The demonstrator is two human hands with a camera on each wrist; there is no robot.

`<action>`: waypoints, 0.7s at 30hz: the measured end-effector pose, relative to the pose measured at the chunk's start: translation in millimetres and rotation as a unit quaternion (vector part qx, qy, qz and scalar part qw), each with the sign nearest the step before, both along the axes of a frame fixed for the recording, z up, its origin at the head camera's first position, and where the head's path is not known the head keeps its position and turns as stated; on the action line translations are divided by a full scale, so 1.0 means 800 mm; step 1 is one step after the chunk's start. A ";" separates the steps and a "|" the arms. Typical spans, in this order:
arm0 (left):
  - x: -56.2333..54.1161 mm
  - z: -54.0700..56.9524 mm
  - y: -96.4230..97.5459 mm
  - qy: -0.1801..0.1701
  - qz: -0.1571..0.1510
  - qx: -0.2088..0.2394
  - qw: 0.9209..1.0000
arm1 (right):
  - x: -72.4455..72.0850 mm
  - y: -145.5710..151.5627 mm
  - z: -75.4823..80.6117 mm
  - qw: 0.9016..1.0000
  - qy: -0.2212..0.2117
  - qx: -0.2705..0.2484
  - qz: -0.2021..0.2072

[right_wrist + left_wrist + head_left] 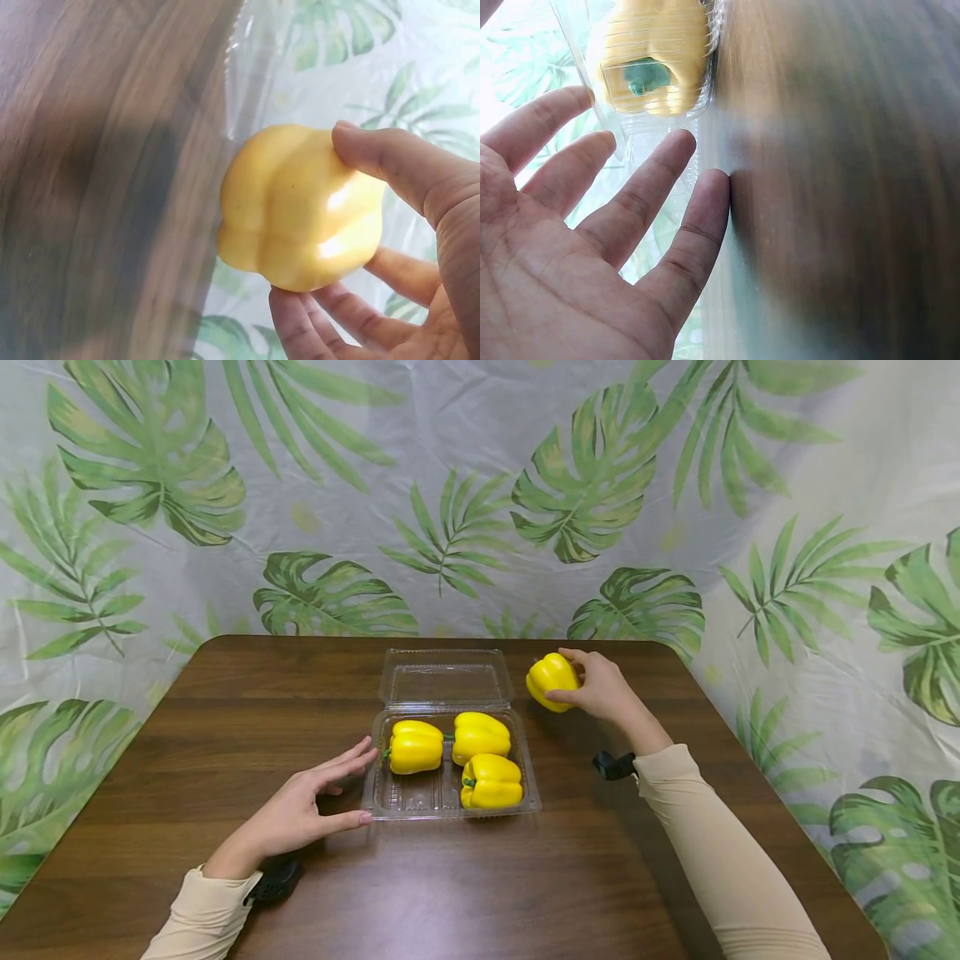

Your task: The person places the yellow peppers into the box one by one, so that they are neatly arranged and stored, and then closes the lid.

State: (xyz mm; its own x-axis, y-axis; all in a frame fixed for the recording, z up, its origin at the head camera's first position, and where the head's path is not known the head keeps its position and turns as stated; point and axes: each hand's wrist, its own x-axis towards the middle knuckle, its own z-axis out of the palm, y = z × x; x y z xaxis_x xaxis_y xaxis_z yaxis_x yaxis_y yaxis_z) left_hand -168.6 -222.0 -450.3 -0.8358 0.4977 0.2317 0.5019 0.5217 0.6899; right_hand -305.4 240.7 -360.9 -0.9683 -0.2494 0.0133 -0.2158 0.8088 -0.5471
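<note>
My right hand [600,687] grips a yellow bell pepper [551,682] to the right of a clear plastic clamshell box [420,811]. In the right wrist view the thumb lies on one side of that pepper [300,210] and the fingers on the other. Three more yellow peppers lie in the box: one at left [416,747], one at back right [481,737], one at front right [491,782]. My left hand [303,806] is spread at the box's left edge, its fingers fairly straight; in the left wrist view fingertips [679,142] are close to the clear wall.
The box's lid [447,681] lies folded back, away from me, on the brown wooden table [277,693]. A leaf-patterned cloth [465,468] hangs behind the table. A black band [613,766] is on the right wrist, another [276,881] on the left.
</note>
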 end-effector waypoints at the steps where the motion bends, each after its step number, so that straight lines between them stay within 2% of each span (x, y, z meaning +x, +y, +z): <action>1: 0.000 0.000 0.000 0.000 0.000 0.000 1.000 | 0.001 -0.002 0.002 1.000 -0.001 -0.002 0.003; 8: -0.001 -0.001 -0.001 -0.003 0.000 0.000 1.000 | 0.015 -0.017 0.014 1.000 -0.006 -0.018 0.024; 21: -0.002 -0.002 -0.001 -0.001 0.002 0.000 1.000 | 0.042 -0.050 0.034 0.997 0.011 -0.027 0.075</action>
